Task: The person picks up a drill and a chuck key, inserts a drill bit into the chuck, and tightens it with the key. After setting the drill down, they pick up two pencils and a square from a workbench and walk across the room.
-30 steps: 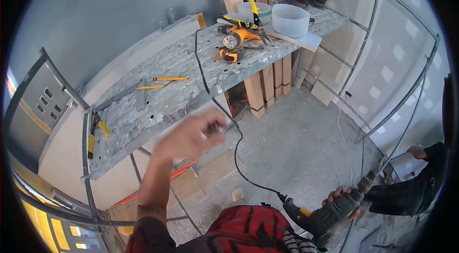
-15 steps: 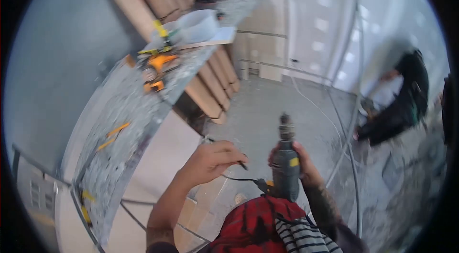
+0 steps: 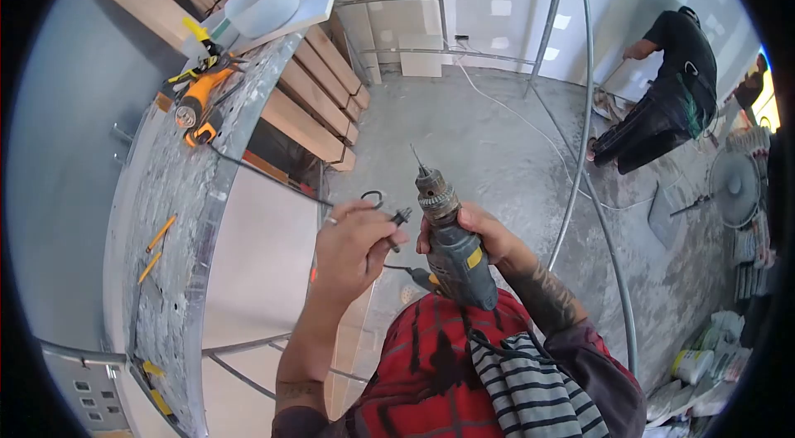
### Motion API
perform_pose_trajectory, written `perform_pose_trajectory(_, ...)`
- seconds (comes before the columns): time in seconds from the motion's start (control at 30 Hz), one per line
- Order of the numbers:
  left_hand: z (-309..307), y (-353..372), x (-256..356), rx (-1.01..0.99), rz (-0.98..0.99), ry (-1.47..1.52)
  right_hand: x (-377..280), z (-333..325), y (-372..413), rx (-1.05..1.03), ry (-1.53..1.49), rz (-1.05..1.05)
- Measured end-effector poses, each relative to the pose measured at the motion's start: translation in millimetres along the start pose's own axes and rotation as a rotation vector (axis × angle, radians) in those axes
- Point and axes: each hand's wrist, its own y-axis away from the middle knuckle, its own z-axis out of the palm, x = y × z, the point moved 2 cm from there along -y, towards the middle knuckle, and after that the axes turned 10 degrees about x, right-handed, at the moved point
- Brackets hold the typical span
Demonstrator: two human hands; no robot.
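My right hand grips a dark corded drill with a yellow label, held in front of my body. A thin drill bit stands in its metal chuck, pointing up and away from me. My left hand is closed around a small dark chuck key, its toothed head showing beside the chuck, apart from it. A black cord loops near my left fingers, and another runs below toward the drill's side.
On the speckled plank at left lie an orange grinder-like tool and yellow pencils. A white round tub stands farther back. Metal scaffold poles cross at right. Beyond, a person bends by the wall; a fan stands nearby.
The view has swung to the right. My left hand has turned, bringing the chuck key up closer to the chuck. The drill now tilts to the left in my right hand.
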Motion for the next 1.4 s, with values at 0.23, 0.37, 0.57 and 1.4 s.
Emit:
perform_pose_trajectory(0.23, -4, -7, -12, -0.103, 0.158, -0.034, 13, 20, -9, -0.075, -0.162, -0.02)
perform_pose_trajectory(0.37, -9, 0, -21, -0.122, 0.158, -0.052, 30, 11, -16, -0.041, -0.178, 0.026)
perform_pose_trajectory(0.57, -15, 6, -29, -0.155, 0.218, -0.079, 34, 16, -22, -0.06, -0.261, 0.077)
perform_pose_trajectory(1.4, -36, -19, -12, -0.572, 0.444, -0.449, 45, 22, -30, 0.026, 0.026, 0.059)
